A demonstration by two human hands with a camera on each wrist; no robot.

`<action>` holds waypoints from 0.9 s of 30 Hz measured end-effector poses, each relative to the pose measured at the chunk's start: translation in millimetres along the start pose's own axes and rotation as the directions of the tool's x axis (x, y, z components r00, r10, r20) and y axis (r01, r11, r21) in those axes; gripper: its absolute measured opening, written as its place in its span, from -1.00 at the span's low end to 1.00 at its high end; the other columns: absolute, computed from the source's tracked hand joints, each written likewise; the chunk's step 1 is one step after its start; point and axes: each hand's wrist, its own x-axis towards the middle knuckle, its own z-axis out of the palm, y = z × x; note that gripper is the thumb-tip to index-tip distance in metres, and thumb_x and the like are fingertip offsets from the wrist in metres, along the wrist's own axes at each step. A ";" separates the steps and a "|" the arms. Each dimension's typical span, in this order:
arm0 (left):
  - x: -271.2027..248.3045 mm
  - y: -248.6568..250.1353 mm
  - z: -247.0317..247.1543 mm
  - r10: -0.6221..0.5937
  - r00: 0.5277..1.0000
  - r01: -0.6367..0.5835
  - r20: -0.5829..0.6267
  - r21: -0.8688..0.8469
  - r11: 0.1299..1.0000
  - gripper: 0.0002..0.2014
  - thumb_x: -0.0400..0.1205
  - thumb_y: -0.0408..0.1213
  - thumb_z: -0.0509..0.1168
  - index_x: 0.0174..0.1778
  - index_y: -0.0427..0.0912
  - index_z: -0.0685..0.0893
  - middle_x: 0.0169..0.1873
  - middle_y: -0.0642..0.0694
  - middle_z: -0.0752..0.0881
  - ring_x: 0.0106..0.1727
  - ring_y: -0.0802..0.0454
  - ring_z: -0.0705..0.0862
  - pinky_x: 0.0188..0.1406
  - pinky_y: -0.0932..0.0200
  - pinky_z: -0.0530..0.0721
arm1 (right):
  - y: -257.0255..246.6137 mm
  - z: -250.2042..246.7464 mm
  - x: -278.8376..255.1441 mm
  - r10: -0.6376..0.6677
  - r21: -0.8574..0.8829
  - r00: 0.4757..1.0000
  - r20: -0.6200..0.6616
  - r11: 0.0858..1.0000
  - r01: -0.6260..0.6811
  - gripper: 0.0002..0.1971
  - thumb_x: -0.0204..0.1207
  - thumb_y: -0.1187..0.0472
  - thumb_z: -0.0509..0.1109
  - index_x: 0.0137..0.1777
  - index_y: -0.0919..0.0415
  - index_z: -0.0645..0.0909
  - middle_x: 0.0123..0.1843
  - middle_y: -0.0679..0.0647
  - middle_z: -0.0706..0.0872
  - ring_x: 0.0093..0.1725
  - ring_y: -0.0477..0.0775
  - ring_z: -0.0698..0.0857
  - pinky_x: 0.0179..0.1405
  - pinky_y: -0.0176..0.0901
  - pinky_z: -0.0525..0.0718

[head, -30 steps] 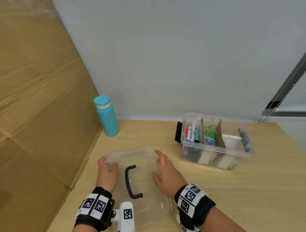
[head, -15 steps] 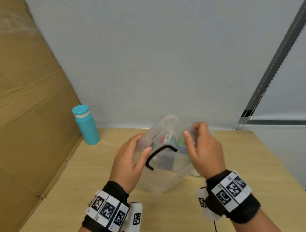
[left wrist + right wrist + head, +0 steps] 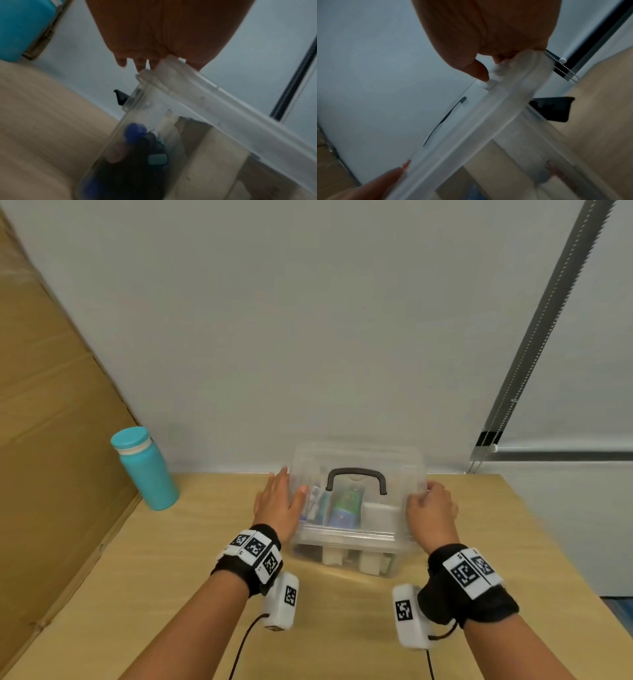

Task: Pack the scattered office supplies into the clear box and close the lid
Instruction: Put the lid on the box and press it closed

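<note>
The clear box (image 3: 342, 546) stands on the wooden table (image 3: 342, 628) near the wall, with markers (image 3: 317, 505), a green and blue item (image 3: 346, 505) and white pieces inside. The clear lid (image 3: 356, 458) with its black handle (image 3: 356, 474) sits tilted over the box, its near edge raised in both wrist views. My left hand (image 3: 284, 491) holds the lid's left edge, thumb on top. My right hand (image 3: 424, 498) pinches the right edge. Up close, the lid (image 3: 223, 105) slants above the box (image 3: 145, 121); thumb and fingers of the right hand (image 3: 488, 33) pinch the lid (image 3: 488, 121).
A teal bottle (image 3: 145, 470) stands at the back left beside a leaning cardboard sheet (image 3: 51, 440). Black latches (image 3: 121, 97) (image 3: 553, 108) stick out from the box's ends. The wall is just behind the box.
Both hands lifted the lid from the table's near left, carried it to the box and brought it over the top, handle up.
</note>
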 end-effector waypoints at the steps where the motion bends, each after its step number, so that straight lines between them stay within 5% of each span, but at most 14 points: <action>1: 5.4 -1.7 2.9 -0.013 0.999 0.016 0.033 -0.090 0.996 -0.43 0.71 0.10 -0.03 0.62 -0.06 0.17 0.57 -0.02 0.35 0.60 -0.06 0.31 0.60 -0.11 0.26 | 1.8 1.3 2.3 0.009 -0.072 1.000 -0.002 0.997 -0.010 -0.59 0.63 0.21 0.18 0.45 0.32 0.34 0.35 0.27 0.44 0.37 0.34 0.38 0.39 0.10 0.35; 3: 9.6 -0.4 4.1 -0.044 0.996 0.059 0.071 -0.223 0.973 -0.49 0.72 0.03 0.04 0.56 -0.09 0.26 0.45 -0.06 0.50 0.45 -0.03 0.49 0.47 -0.04 0.44 | 8.1 5.2 4.2 0.040 -0.088 0.998 0.052 0.996 -0.035 -0.55 0.64 0.18 0.17 0.50 0.31 0.31 0.42 0.28 0.38 0.40 0.35 0.34 0.41 0.12 0.32; 11: 4.5 2.8 -1.1 -0.081 0.995 0.096 0.059 -0.353 0.931 -0.59 0.72 -0.15 0.12 0.51 -0.05 0.34 0.37 -0.04 0.55 0.31 0.04 0.55 0.27 0.15 0.48 | 27.0 20.7 10.0 -0.021 0.026 0.992 0.124 0.999 0.018 -0.54 0.68 0.14 0.12 0.56 0.18 0.29 0.48 0.18 0.47 0.46 0.29 0.36 0.46 0.17 0.36; 16: -29.4 -5.3 -0.4 -0.102 0.994 0.078 -0.050 -0.350 0.934 -0.56 0.69 -0.16 0.17 0.52 -0.03 0.35 0.36 -0.04 0.42 0.28 0.07 0.49 0.29 0.09 0.54 | 21.1 16.5 3.0 -0.102 0.066 0.968 0.230 0.994 0.089 -0.51 0.71 0.15 0.13 0.62 0.15 0.21 0.56 0.11 0.42 0.52 0.14 0.42 0.46 -0.07 0.35; 22: -37.8 -12.6 -1.1 -0.121 0.988 0.095 -0.093 -0.245 0.965 -0.49 0.70 -0.17 0.18 0.59 -0.03 0.26 0.27 -0.06 0.39 0.17 0.10 0.50 0.32 0.12 0.52 | 13.5 17.6 0.7 -0.146 -0.046 0.968 0.205 0.986 0.159 -0.66 0.69 0.24 0.07 0.43 0.16 0.41 0.22 0.14 0.66 0.00 0.04 0.58 -0.04 -0.18 0.48; 27: -25.4 -8.8 -5.4 -0.131 0.989 0.116 -0.075 -0.173 0.978 -0.52 0.68 -0.08 0.20 0.53 0.01 0.34 0.14 -0.03 0.37 0.02 0.07 0.55 0.14 0.28 0.55 | 18.8 25.6 5.7 -0.156 -0.150 0.972 0.173 0.972 0.183 -0.68 0.67 0.20 0.04 0.34 0.24 0.44 0.09 0.15 0.65 -0.06 0.10 0.63 -0.14 -0.11 0.56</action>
